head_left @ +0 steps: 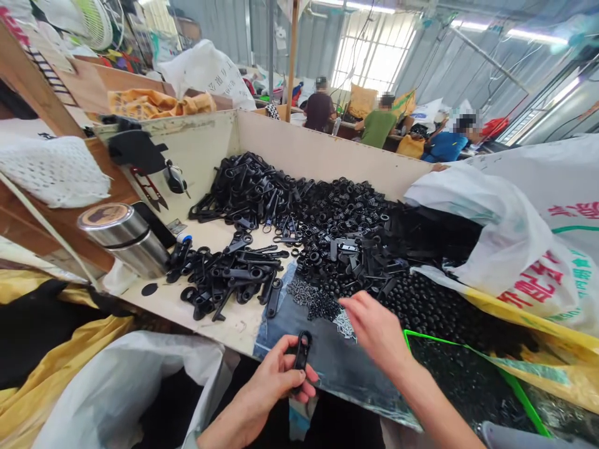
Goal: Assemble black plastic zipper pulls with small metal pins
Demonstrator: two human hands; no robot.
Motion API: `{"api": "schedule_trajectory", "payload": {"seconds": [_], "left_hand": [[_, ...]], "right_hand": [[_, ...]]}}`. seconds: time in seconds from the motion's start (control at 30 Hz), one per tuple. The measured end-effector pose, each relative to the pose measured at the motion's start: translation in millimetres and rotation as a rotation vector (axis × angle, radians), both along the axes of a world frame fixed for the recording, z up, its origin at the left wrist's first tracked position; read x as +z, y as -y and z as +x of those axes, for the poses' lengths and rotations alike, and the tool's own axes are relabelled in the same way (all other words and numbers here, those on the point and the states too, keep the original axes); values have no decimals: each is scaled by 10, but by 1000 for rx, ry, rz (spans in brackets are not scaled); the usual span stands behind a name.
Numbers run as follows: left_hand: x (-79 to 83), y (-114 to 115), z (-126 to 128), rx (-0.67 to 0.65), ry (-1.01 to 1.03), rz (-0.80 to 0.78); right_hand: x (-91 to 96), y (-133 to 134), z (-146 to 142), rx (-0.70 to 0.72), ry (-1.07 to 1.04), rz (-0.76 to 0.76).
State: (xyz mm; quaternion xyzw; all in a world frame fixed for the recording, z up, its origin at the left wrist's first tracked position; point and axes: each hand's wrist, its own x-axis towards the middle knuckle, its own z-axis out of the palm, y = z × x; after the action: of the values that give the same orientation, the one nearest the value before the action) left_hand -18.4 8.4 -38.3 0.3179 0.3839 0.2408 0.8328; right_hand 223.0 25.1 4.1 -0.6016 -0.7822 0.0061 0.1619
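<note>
Plywood bin (327,156) holds a heap of black parts (346,231), white sack (505,243) at three o'clock, steel flask (126,240) at nine. Right hand (374,330) hovers over small fasteners (318,302), fingers narrow, grip impossible to tell. Left hand (276,383), at six o'clock, pinches a black clip (302,352).

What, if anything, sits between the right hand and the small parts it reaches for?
Nothing visible. The right hand hovers close beside the small parts; the left hand holds a black clip apart.
</note>
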Motion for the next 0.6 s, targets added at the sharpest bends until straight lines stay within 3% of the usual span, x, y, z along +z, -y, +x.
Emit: {"api": "schedule_trajectory", "payload": {"seconds": [0.13, 0.27, 0.47, 0.6], "left_hand": [[135, -50, 13, 11, -4, 28], [241, -95, 37, 93, -14, 93], [270, -110, 87, 239, -22, 130], [269, -68, 127, 302, 2, 105]], "right_hand": [[-108, -460, 266, -169, -132, 66], [-172, -529, 244, -185, -362, 86], [-243, -37, -208, -269, -806, 36], [-345, 371, -609, -389, -1325, -362]]}}
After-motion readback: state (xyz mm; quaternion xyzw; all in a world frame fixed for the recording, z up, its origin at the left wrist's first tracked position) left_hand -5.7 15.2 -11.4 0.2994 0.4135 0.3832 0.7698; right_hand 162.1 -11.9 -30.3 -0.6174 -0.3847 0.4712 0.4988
